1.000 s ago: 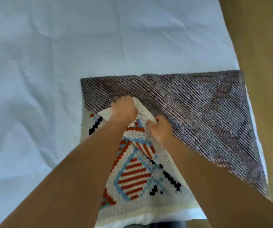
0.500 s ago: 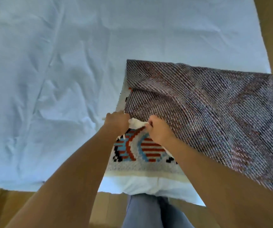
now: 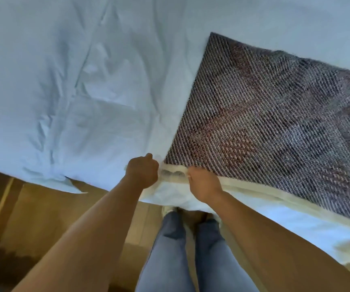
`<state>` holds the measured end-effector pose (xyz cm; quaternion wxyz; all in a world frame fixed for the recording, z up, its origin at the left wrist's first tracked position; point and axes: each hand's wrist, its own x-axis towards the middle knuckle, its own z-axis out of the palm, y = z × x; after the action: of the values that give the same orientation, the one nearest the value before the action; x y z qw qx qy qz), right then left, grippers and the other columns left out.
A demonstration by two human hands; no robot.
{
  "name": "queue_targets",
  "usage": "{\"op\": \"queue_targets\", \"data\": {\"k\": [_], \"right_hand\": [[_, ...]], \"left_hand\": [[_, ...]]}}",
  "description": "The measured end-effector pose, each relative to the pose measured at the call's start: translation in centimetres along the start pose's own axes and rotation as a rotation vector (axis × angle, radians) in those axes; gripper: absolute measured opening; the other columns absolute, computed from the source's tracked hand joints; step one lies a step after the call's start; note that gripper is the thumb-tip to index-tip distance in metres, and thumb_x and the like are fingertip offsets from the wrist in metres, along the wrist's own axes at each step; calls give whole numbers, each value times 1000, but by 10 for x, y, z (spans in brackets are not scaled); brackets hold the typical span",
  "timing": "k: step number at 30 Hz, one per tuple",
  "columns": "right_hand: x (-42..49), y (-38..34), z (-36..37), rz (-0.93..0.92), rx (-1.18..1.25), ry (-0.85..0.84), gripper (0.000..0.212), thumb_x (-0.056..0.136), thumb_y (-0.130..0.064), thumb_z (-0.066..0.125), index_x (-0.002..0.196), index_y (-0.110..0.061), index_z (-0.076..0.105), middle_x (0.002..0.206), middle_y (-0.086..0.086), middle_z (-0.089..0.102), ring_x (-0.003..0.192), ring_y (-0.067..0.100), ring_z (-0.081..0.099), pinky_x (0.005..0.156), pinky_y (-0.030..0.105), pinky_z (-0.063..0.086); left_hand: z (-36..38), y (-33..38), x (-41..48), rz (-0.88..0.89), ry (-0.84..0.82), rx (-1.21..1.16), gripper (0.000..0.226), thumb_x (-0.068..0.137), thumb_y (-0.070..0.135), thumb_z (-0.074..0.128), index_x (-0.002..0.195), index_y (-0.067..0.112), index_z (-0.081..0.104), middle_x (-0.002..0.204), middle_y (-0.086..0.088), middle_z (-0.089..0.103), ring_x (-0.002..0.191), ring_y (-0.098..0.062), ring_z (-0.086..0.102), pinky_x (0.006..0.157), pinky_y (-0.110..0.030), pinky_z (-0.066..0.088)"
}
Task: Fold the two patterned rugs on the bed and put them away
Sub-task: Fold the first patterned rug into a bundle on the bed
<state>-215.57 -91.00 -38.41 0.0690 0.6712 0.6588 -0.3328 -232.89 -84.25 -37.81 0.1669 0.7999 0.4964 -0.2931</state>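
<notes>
1. Rug (image 3: pixel 264 127): I see it lying on the pale blue bed sheet (image 3: pixel 64 81), in the right half of my view, with its grey-brown woven backing facing up.
2. The near side of the rug is a cream border (image 3: pixel 174 175) that runs along the near edge of the bed.
3. Left hand (image 3: pixel 142 173): the fingers are curled tight at the rug's near left corner. I read this as a grip on that corner, though the fingertips are hidden from me.
4. Right hand (image 3: pixel 204 184): the fingers are curled down over the cream border and pinch it. A short stretch of border shows between the two hands.
5. Below the hands I see legs in blue jeans (image 3: pixel 169 260) on a wooden floor (image 3: pixel 43 207), close against the bed.
</notes>
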Motion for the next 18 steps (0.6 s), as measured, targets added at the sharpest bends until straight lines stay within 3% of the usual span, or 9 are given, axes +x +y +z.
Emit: {"op": "queue_targets", "data": {"k": [6, 12, 15, 18], "right_hand": [[1, -9, 29, -20, -115, -20, 24, 87, -7, 47, 108, -12, 57, 105, 10, 65, 92, 29, 62, 72, 31, 45], [4, 0, 42, 75, -43, -57, 28, 91, -7, 45, 117, -13, 54, 121, 10, 59, 107, 29, 56, 83, 31, 44], [3, 6, 41, 97, -33, -69, 30, 92, -11, 42, 120, -9, 50, 124, 11, 56, 110, 28, 54, 83, 30, 43], [-4, 14, 35, 92, 5, 26, 19, 92, -14, 43, 105, -6, 54, 106, 13, 62, 93, 30, 58, 69, 29, 40]], "left_hand": [[40, -33, -24, -7, -44, 16, 25, 84, 10, 38, 91, 10, 62, 99, -5, 51, 79, -26, 61, 61, -28, 37], [74, -29, -29, -11, -19, 5, 27, 87, 20, 40, 108, 12, 54, 108, -8, 49, 91, -26, 55, 67, -33, 34], [79, -21, -25, -12, 108, -22, 53, 79, 40, 45, 124, 12, 43, 118, -9, 48, 99, -28, 48, 72, -35, 32], [66, -7, -17, 71, 262, -33, 70, 73, 51, 46, 130, 10, 44, 121, -12, 53, 99, -32, 51, 74, -37, 37]]}}
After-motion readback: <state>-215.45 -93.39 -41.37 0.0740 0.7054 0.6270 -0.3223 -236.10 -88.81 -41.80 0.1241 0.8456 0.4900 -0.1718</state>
